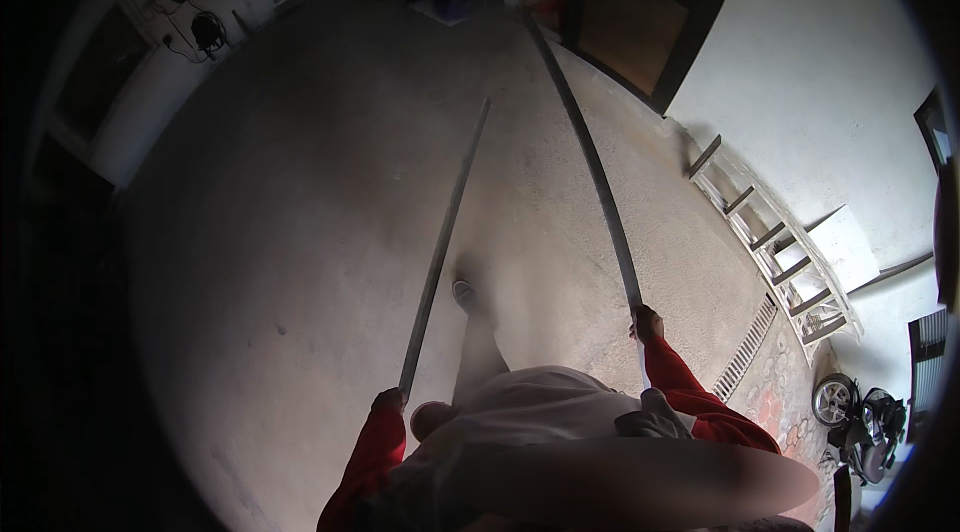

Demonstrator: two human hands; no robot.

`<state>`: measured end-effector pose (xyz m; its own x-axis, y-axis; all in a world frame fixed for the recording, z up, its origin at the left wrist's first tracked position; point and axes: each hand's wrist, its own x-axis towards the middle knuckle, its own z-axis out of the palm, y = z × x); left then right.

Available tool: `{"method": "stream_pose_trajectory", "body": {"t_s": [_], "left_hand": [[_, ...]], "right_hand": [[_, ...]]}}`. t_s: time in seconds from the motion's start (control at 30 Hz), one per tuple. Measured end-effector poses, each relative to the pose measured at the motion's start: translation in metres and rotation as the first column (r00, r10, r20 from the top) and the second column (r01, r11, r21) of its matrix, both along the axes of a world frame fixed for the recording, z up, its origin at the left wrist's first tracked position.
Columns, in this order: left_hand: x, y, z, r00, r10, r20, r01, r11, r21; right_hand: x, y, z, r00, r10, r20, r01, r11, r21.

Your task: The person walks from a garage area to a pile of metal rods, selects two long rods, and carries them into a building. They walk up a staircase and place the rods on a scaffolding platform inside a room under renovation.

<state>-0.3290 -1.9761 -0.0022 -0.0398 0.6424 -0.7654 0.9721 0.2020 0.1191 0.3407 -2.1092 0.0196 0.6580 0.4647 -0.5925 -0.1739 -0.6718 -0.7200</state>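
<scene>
**Two long grey bars, one in each hand, over a dim floor**

Left bar (446, 237): long, thin, straight-edged, dull grey, slanting from lower left of centre up to a far tip in the upper middle of the frame. Right bar (600, 177): similarly narrow, darker toward the top, bowed in this wide view, stretching from right of centre up to the foot of the brown-panelled door (625, 37).

Left hand (390, 400), lower left of centre, closed around the near end of the left bar. Right hand (648, 320), right of centre, closed around the right bar near its lower part. Red sleeves (375, 452) behind both hands; individual fingers small and hard to make out.

Far end of the right bar lost in shade near the top edge. Contact between either far tip and the floor (300, 262): impossible to tell. Pale strip (643, 364) just below the right hand, perhaps more of the same bar, cut short by a grey cloth-like bundle (655, 417). Bottom of the frame partly covered by a large blurred shape (650, 477). One shoe (463, 292) in view beside the left bar, softened by blur. Motorbike (875, 432) at lower right, partly swallowed by the black rim.
</scene>
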Motion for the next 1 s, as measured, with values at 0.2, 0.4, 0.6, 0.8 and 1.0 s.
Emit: {"method": "stream_pose_trajectory", "body": {"t_s": [0.2, 0.4, 0.6, 0.8, 1.0], "left_hand": [[0.029, 0.220, -0.023, 0.956, -0.137, 0.258, 0.126, 0.990, 0.060], [0.110, 0.435, 0.004, 0.952, 0.108, 0.285, -0.116, 0.993, 0.010], [0.222, 0.638, 0.000, 0.975, -0.223, 0.020, 0.204, 0.921, 0.333], [0.354, 0.821, 0.015, 0.971, -0.231, -0.057, 0.237, 0.918, 0.318], [0.446, 0.947, 0.012, 0.977, -0.205, 0.061, 0.167, 0.908, 0.385]], "right_hand": [[0.025, 0.185, 0.008, 0.989, -0.122, -0.078, 0.108, 0.981, -0.159], [0.053, 0.331, 0.047, 0.998, -0.054, -0.018, 0.054, 0.999, -0.007], [0.128, 0.506, 0.024, 0.992, -0.041, -0.115, 0.041, 0.999, -0.002], [0.222, 0.686, -0.006, 0.999, -0.047, 0.009, 0.047, 0.999, 0.011], [0.277, 0.782, -0.002, 0.999, -0.022, 0.029, 0.025, 0.995, -0.101]]}}
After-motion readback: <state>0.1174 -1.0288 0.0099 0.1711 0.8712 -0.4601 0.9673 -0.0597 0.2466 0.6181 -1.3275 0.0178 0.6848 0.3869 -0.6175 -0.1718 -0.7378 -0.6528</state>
